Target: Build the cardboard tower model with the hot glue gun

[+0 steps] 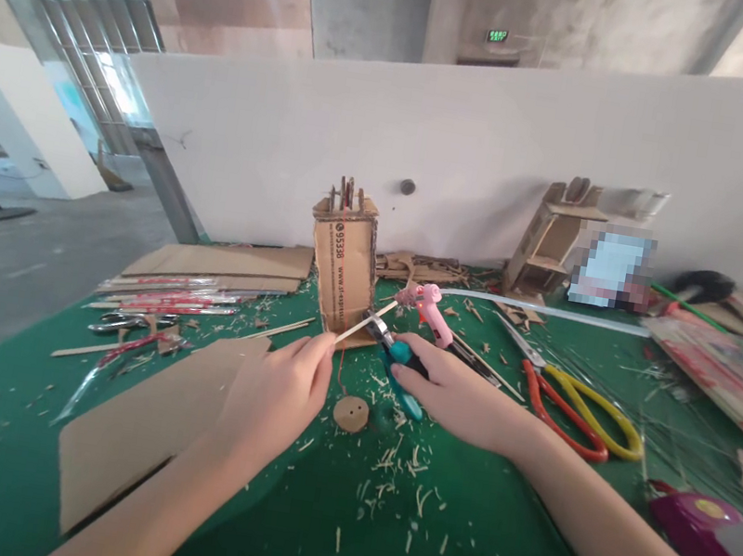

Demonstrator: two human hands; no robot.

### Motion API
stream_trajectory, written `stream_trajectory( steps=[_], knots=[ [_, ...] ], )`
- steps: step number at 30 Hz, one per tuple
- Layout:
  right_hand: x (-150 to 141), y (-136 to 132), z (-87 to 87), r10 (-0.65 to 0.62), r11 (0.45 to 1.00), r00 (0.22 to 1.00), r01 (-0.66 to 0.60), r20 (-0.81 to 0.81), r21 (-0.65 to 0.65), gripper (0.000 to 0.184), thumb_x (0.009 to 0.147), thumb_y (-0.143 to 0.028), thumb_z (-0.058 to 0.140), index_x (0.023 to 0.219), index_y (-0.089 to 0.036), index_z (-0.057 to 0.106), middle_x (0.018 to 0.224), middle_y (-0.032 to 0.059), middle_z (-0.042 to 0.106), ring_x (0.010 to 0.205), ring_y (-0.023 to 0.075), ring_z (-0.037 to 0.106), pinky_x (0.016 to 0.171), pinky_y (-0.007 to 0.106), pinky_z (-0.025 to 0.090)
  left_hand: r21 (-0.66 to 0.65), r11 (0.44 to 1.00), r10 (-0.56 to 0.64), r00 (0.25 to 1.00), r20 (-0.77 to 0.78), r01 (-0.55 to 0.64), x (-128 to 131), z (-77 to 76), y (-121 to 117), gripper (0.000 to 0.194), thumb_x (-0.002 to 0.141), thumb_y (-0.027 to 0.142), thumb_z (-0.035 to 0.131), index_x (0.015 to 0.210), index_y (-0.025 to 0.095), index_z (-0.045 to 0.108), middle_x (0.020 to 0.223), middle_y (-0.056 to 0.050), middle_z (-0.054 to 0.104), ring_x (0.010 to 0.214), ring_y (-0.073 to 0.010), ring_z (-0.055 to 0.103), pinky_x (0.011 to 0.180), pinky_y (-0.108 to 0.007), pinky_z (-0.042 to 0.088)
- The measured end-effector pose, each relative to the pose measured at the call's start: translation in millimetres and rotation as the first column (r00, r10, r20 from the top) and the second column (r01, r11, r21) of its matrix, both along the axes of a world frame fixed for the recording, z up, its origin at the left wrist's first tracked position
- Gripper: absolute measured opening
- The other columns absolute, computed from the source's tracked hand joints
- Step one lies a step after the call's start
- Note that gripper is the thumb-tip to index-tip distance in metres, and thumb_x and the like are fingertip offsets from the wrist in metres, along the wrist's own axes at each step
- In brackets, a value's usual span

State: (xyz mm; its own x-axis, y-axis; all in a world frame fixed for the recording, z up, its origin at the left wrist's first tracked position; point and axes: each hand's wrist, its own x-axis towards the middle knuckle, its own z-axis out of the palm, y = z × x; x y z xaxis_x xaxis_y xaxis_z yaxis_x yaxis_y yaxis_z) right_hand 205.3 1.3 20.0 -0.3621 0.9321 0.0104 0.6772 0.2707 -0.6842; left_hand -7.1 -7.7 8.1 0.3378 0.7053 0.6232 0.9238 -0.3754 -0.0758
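Note:
My left hand [288, 382] pinches a thin wooden stick [358, 326] that slants up to the right. Closed around the teal and black handles of a pair of pliers [408, 370] is my right hand [443, 383]. The pliers' jaws meet the stick near its middle; whether they bite into it is too small to tell. Just behind stands an upright cardboard box [343, 264] with printed text and cardboard pieces on top. A red string runs down to a round cardboard disc [351, 414] with small holes. A pink glue gun [433, 311] lies beyond the stick's tip.
Red-and-yellow-handled scissors [564, 398] lie to the right, with a purple tape dispenser [711, 539] nearer me. Cardboard sheets [142, 430] and wrapped sticks [171, 298] lie left. Another cardboard box [547, 235] stands by the white partition [340, 123]. Wood slivers litter the green tabletop [303, 530].

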Motion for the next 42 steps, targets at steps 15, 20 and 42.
stream_trajectory(
  steps=[15,20,42],
  knots=[
    [0.8,7.9,-5.4,-0.006,0.997,0.995,-0.002,-0.100,-0.083,0.031,0.091,-0.044,0.044,0.110,-0.024,0.056,0.081,0.0010,0.055,0.072,0.0169,0.052,0.061,0.028,0.042,-0.059,0.998,0.009,0.997,0.076,-0.005,1.4,-8.8,2.0,0.030,0.093,0.023,0.043,0.102,0.020,0.071,0.056,-0.003,0.064,0.049,-0.0160,0.058,0.044,-0.027,0.028],
    [-1.1,6.7,-8.7,-0.044,0.991,0.984,0.021,-0.172,-0.130,0.027,0.089,-0.043,0.046,0.099,-0.021,0.058,0.094,0.0040,0.061,0.085,0.0192,0.056,0.068,0.029,0.045,-0.079,0.997,0.007,0.995,0.099,0.001,0.6,-13.0,3.3,0.030,0.094,0.024,0.041,0.101,0.020,0.070,0.058,-0.003,0.064,0.048,-0.0154,0.057,0.045,-0.027,0.027],
    [-28.9,-22.5,-49.9,-0.268,0.836,0.961,0.266,-0.065,0.480,0.050,0.092,-0.029,0.040,0.137,-0.008,0.035,0.133,0.0193,0.047,0.129,0.0332,0.038,0.103,0.053,0.039,-0.264,0.932,-0.147,0.926,0.347,0.246,4.1,-40.0,7.5,0.024,0.097,0.023,0.031,0.107,0.017,0.052,0.074,-0.003,0.067,0.057,-0.0143,0.062,0.051,-0.023,0.044]
  ],
)
